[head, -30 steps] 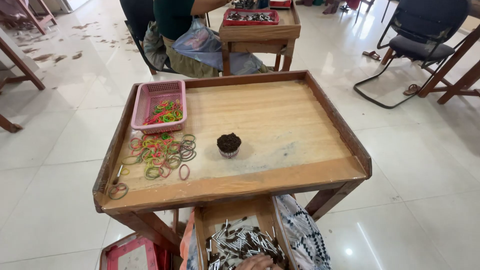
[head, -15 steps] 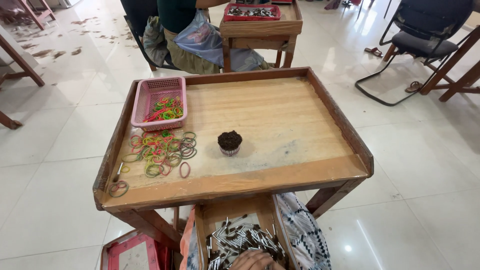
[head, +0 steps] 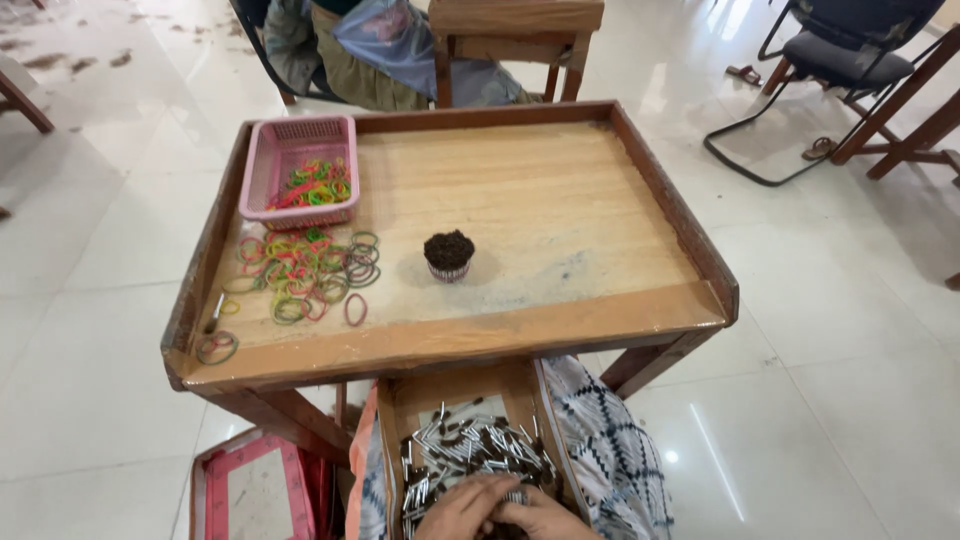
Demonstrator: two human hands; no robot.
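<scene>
A narrow wooden box [head: 392, 420] rests on my lap below the table, filled with several small dark and silver sticks [head: 470, 450]. My left hand [head: 458, 508] and my right hand [head: 548, 522] are pressed together in the near end of the box, fingers curled into the sticks; the frame's bottom edge cuts off both hands. On the wooden tray table [head: 560, 215] stand a small round bundle of dark sticks in a pink band [head: 449, 254], loose coloured rubber bands [head: 305, 270] and a pink basket [head: 298, 170] with more bands.
A person sits behind another wooden table [head: 515, 25] at the far side. A black chair [head: 840, 50] and wooden furniture legs stand at the right. A red tray [head: 250, 490] lies on the white tiled floor at lower left. Patterned cloth [head: 610, 450] covers my lap.
My view has tilted down and nearer to the table. Both hands now show more fully in the box of sticks; earlier only a fingertip edge was visible.
</scene>
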